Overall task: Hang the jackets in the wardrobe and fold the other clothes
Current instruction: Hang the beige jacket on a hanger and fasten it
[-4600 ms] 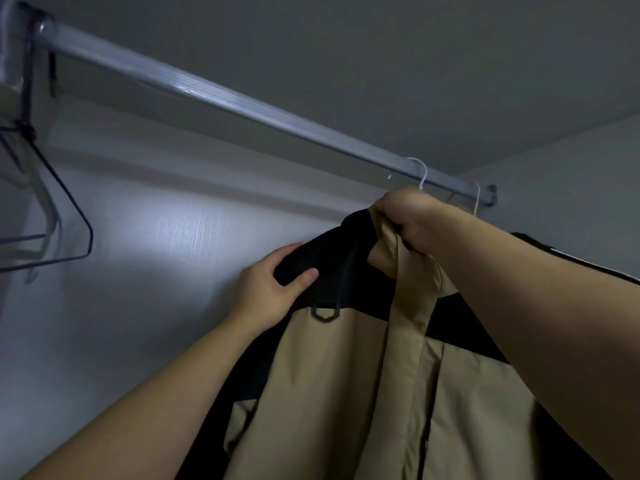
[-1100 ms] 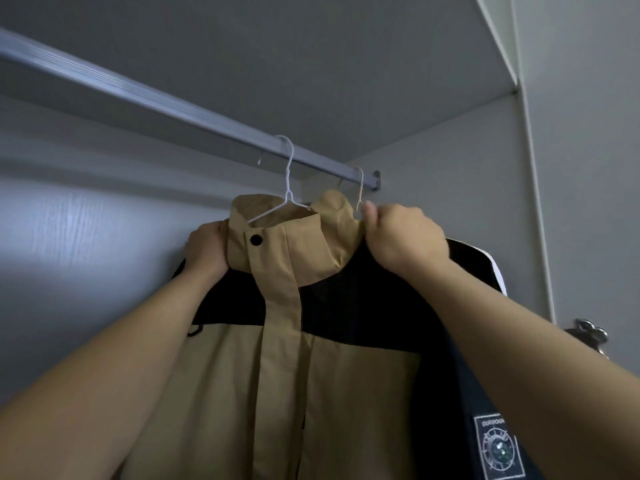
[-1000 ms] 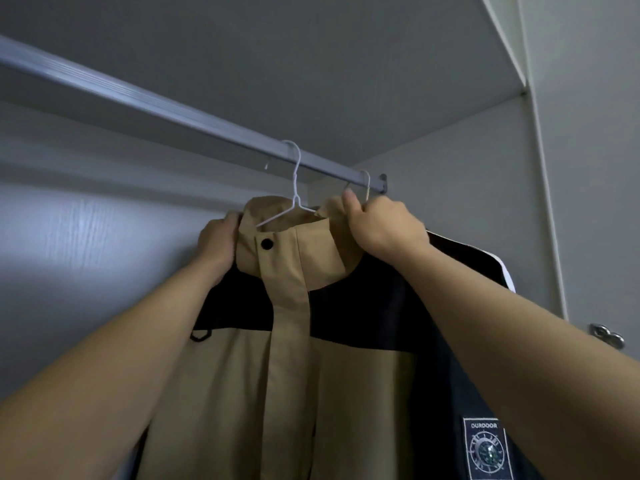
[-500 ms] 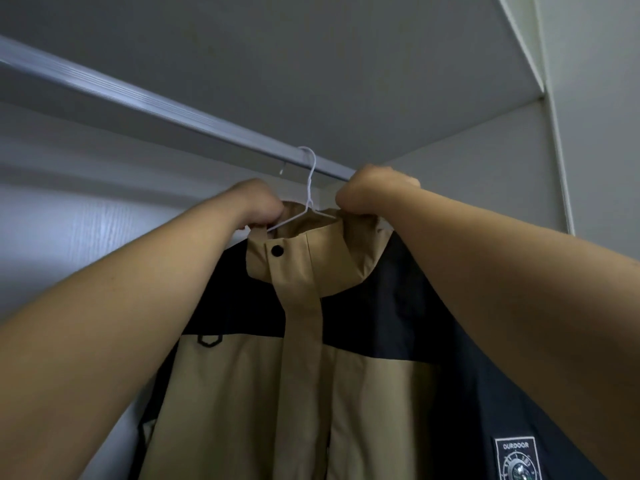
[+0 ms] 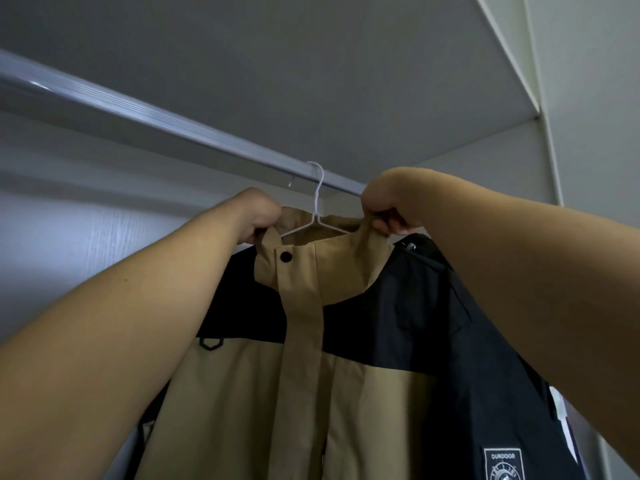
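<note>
Grip: left hand (image 5: 258, 216) and right hand (image 5: 388, 202) pinch the jacket (image 5: 242, 393) collar, hanger (image 5: 315, 212) hooked on rail (image 5: 156, 117).

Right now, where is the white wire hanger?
In the head view the white hanger is at the centre, hooked over the rail, its arms inside the tan jacket collar, between the left hand and the right hand.

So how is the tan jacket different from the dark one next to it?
The tan jacket is tan with black shoulders; the dark jacket is dark all over. The left hand and right hand pinch the tan jacket's collar; neither holds the dark jacket. The dark jacket shows a printed patch; the tan jacket shows none. Both hang side by side under the rail.
</note>
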`<action>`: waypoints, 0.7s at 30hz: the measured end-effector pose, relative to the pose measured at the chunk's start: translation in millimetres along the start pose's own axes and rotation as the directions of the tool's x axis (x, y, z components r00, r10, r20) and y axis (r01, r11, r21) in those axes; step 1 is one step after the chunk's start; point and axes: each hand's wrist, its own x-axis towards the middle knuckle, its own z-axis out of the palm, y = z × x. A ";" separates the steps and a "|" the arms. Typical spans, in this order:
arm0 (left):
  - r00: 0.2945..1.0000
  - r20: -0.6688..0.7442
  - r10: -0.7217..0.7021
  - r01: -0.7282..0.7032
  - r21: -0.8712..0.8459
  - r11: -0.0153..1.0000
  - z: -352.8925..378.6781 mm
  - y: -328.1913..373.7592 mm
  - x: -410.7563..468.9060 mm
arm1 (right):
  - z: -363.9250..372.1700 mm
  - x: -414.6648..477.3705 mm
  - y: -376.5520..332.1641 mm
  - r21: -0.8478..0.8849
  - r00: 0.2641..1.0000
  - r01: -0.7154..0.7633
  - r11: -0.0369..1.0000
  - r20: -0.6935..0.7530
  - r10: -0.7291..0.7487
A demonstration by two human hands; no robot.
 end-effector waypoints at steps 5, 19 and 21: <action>0.976 -0.113 -0.185 0.152 -0.251 0.956 -21.7 -22.5 10.6 | -19.5 1.2 20.2 0.396 0.989 0.000 0.918 -0.135 0.058; 0.967 -0.253 -0.030 -0.032 -0.240 0.970 -16.8 -94.3 -10.6 | 35.6 -16.1 78.7 0.229 0.742 0.359 0.905 -0.658 -0.128; 0.969 -0.249 0.007 -0.014 -0.027 1.000 -10.7 -129.9 -19.3 | 56.8 -20.3 110.3 -0.136 0.586 0.315 0.939 -0.751 -0.305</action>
